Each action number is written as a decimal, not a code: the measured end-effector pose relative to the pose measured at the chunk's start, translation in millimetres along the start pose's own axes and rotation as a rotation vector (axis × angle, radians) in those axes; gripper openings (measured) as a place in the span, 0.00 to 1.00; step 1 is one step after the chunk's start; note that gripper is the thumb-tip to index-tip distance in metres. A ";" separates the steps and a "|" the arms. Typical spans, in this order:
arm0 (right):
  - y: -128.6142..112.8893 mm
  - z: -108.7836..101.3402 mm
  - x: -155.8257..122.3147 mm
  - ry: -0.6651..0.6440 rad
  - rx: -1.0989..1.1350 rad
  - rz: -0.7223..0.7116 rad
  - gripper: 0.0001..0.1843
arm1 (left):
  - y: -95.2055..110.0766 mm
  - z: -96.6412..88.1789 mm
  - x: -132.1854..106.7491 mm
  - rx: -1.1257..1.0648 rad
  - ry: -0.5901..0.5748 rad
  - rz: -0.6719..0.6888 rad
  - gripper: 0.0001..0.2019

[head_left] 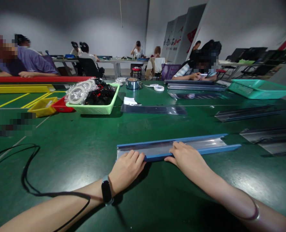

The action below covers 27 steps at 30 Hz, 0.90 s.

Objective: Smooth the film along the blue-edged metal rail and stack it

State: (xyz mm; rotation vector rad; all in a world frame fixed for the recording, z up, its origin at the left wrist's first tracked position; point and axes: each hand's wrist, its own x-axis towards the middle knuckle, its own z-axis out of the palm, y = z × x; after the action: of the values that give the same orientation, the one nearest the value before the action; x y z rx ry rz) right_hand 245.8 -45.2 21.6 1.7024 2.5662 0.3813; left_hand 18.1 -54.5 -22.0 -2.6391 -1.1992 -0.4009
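Green table. Left hand grips the near edge of a blue-edged channel, centre; right hand pinches that edge farther along. Both long edges seem already blue; what remains, unclear. Dark strips, right, unhandled.

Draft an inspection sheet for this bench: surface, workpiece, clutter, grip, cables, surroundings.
Surface: green table, glossy, light reflections.
Workpiece: blue-edged channel, silvery inside.
Clutter: light green basket with bagged white rolls and black parts; teal basket; silvery roll; dark strip.
Left grip: left hand, fingers curled over the channel's near edge; thumb hidden.
Right grip: right hand, fingers over near edge, thumb on its outer side.
Cables: black cable crosses left forearm.
Surroundings: person in purple across the table; others further back.
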 end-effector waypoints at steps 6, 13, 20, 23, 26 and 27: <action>-0.4 -1.0 -0.3 0.016 -0.019 -0.020 0.10 | -2.3 2.1 -1.0 -0.023 0.011 0.009 0.08; -2.2 -7.0 1.4 -0.016 -0.056 -0.012 0.11 | -3.3 4.1 -2.5 -0.034 0.052 0.013 0.09; 0.0 -7.2 3.2 -0.024 -0.041 -0.012 0.11 | -3.0 1.2 -1.4 -0.068 0.030 -0.011 0.07; 0.3 -7.0 3.0 0.001 -0.042 -0.026 0.11 | -4.3 0.5 -0.2 -0.090 0.012 -0.022 0.08; 0.4 -6.4 3.8 0.006 -0.042 -0.044 0.09 | -5.6 0.4 0.7 -0.114 -0.003 -0.036 0.09; 0.5 -6.2 4.4 0.004 -0.042 -0.046 0.09 | -5.8 0.2 0.9 -0.125 -0.011 -0.048 0.09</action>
State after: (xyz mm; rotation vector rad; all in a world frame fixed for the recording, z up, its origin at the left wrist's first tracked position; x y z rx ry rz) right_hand 243.5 -42.1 28.1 1.6277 2.5755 0.4338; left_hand 14.3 -50.1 -21.5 -2.7245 -1.2825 -0.4845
